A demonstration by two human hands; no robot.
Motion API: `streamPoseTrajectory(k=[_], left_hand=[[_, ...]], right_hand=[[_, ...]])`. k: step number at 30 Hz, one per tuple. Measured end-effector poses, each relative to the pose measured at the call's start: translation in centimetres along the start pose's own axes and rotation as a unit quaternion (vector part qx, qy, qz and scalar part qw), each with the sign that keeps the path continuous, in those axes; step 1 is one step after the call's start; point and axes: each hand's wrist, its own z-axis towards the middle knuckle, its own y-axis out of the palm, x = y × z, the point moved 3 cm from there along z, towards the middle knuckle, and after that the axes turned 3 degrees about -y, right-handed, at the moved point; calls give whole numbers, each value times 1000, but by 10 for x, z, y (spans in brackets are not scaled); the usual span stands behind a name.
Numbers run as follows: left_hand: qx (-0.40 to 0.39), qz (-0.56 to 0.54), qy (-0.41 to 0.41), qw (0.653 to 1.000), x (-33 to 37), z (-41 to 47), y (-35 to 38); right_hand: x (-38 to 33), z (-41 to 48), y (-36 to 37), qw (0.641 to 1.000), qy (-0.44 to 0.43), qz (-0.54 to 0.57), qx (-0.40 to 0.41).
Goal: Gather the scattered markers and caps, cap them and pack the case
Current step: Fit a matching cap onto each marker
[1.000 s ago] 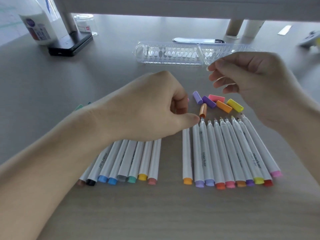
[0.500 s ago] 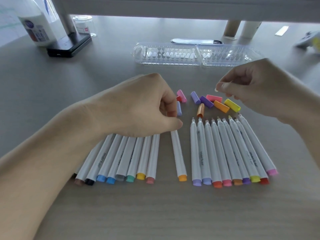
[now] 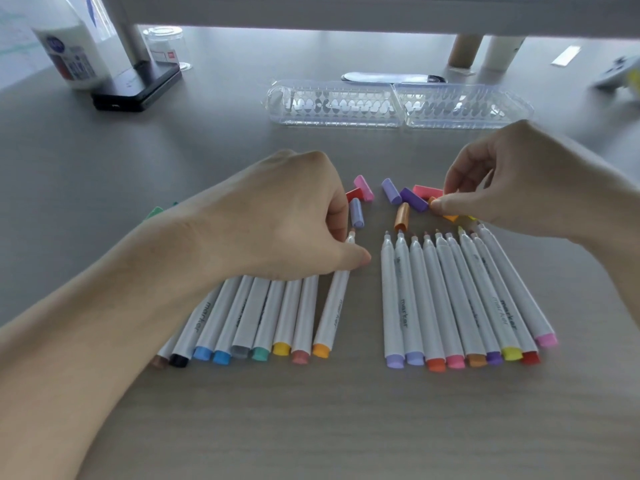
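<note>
Two rows of white markers lie on the table. My left hand (image 3: 294, 216) pinches the uncapped orange-ended marker (image 3: 330, 317) near its tip, at the right edge of the left row (image 3: 249, 320). The right row (image 3: 460, 299) holds several uncapped markers, tips pointing away. Loose caps (image 3: 408, 199) in pink, red, lilac, purple and orange lie beyond the tips. My right hand (image 3: 512, 181) pinches an orange cap (image 3: 450, 216) among them with thumb and forefinger. The open clear plastic case (image 3: 398, 103) lies farther back.
A black box (image 3: 138, 88) with a white bottle (image 3: 69, 53) beside it and a clear jar (image 3: 166, 43) stands at the back left. A shelf's legs (image 3: 464, 53) rise behind the case. Green caps (image 3: 156, 213) peek out left of my left wrist.
My left hand has slid the orange-ended marker leftward from the right row to the left row. My right hand has come down from above the case onto the loose caps.
</note>
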Motion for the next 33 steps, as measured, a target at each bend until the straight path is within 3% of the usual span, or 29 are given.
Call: streamPoseTrajectory(k=[15,21,29,33], left_hand=[[-11,-53,-6,998,4,-2,1],[32,-227,-20,973,6,-3,-13],[19,-300,-43,953,5,0,-9],[26,-323,-38,945,3,2,-9]], right_hand=[[-3,-1,3,1000,-3,-18,-26],[2,3,0,993,11,112,16],[-7,1,4,984,-13,175,18],[-11,0,9,964,-37,262,-1]])
